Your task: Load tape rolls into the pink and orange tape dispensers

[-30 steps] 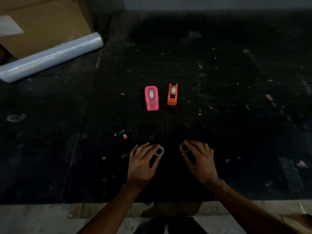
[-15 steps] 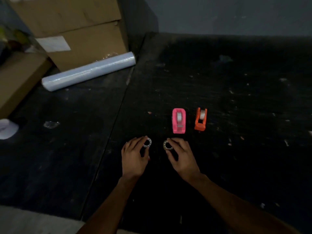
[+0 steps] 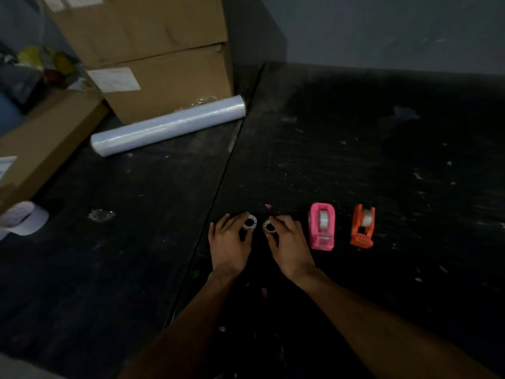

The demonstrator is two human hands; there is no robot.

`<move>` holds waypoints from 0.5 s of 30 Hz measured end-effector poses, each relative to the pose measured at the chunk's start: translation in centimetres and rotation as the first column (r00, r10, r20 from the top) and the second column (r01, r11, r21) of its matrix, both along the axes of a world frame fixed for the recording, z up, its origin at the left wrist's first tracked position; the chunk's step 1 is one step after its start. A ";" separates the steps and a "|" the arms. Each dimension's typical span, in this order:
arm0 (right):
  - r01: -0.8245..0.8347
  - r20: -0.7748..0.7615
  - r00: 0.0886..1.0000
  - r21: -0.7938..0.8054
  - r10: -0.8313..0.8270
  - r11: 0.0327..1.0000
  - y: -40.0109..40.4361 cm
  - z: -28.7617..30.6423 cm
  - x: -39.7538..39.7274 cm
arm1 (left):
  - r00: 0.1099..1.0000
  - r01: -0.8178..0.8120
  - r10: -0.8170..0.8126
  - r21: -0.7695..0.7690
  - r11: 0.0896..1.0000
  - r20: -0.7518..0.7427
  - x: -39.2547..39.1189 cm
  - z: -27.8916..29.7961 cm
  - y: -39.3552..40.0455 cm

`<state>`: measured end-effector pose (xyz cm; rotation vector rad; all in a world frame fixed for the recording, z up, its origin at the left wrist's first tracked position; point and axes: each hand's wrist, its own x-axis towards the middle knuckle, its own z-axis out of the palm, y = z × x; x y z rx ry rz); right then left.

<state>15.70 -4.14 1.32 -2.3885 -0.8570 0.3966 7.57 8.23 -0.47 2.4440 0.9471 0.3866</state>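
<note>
— Left hand (image 3: pixel 229 246)?
— Palm down on the dark table (image 3: pixel 355 160), fingers curled round a small tape ring (image 3: pixel 249 223), thumb and forefinger pinching its near rim. Ring lying flat, hole up.

— Right hand (image 3: pixel 289 244)?
— Same pose, just beside the left. Fingertips closed on a second tape ring (image 3: pixel 269 227), also flat on the table. Rings near each other, not touching.

— Dispensers?
— Pink dispenser (image 3: pixel 322 229) just right of the right hand, upright, with a clear roll seated in its top. Orange dispenser (image 3: pixel 363 226) further right, apart from the pink one, also showing a roll inside.

— Lifted or resting, those rings?
— Cannot tell for sure; too dim. Seemingly on the surface.

— Around the table?
— A long roll of clear wrap (image 3: pixel 169 125) lying at a slant to the far left, its right end near stacked cardboard boxes (image 3: pixel 164 58). Another box (image 3: pixel 46 140) at the left edge, a pale cap (image 3: pixel 23 217) below it. Small scraps and specks scattered over the tabletop.
</note>
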 end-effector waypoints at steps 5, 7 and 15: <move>0.083 -0.002 0.997 -0.096 -0.083 0.992 1.2 0.4 0.5 | 0.999 -0.032 0.031 -0.071 0.997 -0.016 0.5 0.0 -0.4; 0.117 -0.018 0.993 -0.104 -0.119 0.988 1.5 0.6 0.6 | 1.000 -0.023 0.022 -0.084 0.996 -0.014 0.6 0.1 -0.4; 0.191 -0.196 0.965 0.061 -0.176 0.980 -1.0 1.2 -1.6 | 0.998 0.026 -0.012 -0.210 0.977 0.069 -1.8 0.7 -1.0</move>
